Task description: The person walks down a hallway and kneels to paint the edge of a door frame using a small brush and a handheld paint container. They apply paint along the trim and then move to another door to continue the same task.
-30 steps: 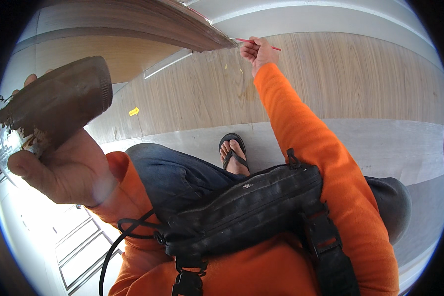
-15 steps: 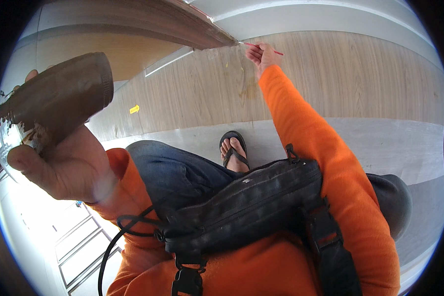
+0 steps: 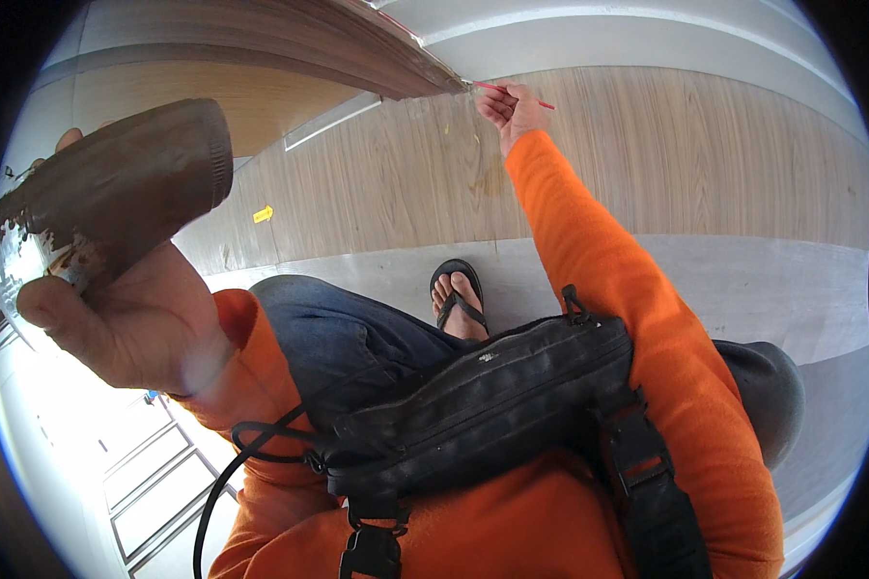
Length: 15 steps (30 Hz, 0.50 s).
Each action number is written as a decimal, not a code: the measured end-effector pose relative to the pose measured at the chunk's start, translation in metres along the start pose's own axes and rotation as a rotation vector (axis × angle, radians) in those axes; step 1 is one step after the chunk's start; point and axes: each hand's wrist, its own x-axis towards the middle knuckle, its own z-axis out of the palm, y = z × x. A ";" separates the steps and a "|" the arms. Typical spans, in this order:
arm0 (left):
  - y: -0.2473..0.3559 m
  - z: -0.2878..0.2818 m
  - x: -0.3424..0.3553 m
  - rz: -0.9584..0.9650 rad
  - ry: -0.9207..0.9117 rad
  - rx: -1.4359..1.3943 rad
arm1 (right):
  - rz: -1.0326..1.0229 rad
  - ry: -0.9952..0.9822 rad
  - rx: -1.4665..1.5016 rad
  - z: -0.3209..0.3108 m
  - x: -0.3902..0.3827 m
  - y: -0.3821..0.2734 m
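- Left hand (image 3: 154, 323): raised at the person's left, palm up, fingers spread wide around a brown-coated container (image 3: 140, 179); the thumb lies along its near side and fingertips show past its far edge
- Container: held well above the floor, tilted, its ribbed end pointing right; dark brown covers most of it, while the left end is clear and shiny with ragged brown patches; whether the brown lies inside or outside cannot be told
- Right hand (image 3: 518, 116): arm extended forward, fingers closed narrowly on a thin red stick-like tool (image 3: 543, 102)
- Red tool: slanted across the fingers, its far end at the foot of a brown wooden frame (image 3: 338, 48); whether the tip touches the wood is too small to tell
- Pale panel (image 3: 628, 43): beside the frame, running along the far edge of the wood-grain flooring (image 3: 666, 154)
- Yellow arrow-shaped marker (image 3: 264, 214): on the wood-grain flooring, left of the foot
- Foot in a black sandal (image 3: 460, 299): on the grey floor strip (image 3: 377, 275), between the two arms
- Black bag (image 3: 483, 396): strapped across the orange top (image 3: 512, 521), with a black cord (image 3: 220, 492) looping beside it
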 end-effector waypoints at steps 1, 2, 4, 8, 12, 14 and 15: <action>0.001 0.002 0.000 0.008 0.003 0.013 | 0.003 0.023 -0.021 0.001 0.000 0.000; 0.001 0.003 0.000 0.014 0.005 0.020 | 0.001 0.048 -0.041 -0.001 0.005 0.001; 0.000 0.002 0.001 0.020 -0.012 0.027 | -0.007 0.074 -0.080 -0.007 0.011 0.002; 0.000 0.005 0.002 0.029 0.006 0.056 | -0.019 0.069 -0.120 -0.016 0.015 0.009; 0.001 -0.007 0.004 -0.013 -0.087 -0.088 | -0.035 0.064 -0.126 -0.017 0.012 0.013; 0.003 -0.001 0.001 -0.025 -0.047 -0.002 | -0.017 0.059 -0.112 -0.016 0.012 0.010; 0.002 0.000 0.001 -0.016 -0.040 0.002 | -0.008 0.056 -0.106 -0.015 0.012 0.008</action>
